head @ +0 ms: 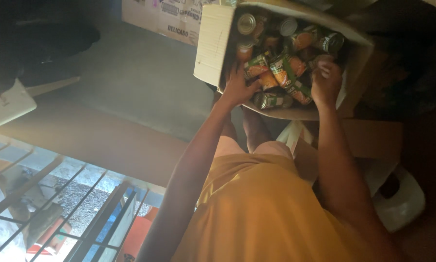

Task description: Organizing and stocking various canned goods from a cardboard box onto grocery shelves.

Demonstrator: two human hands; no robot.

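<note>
An open cardboard box (213, 43) near the top of the head view holds several tin cans (283, 70) with orange and green labels. My left hand (238, 87) reaches in at the box's near left side, fingers resting on a can there. My right hand (326, 80) is at the near right side, fingers curled over cans. Whether either hand grips a can is unclear in the dim light. My yellow shirt fills the lower middle.
A second printed cardboard box (169, 19) stands behind on the concrete floor. A metal railing (58, 204) runs along the lower left. A white plastic jug (402, 204) and folded cardboard (373, 140) lie at the right.
</note>
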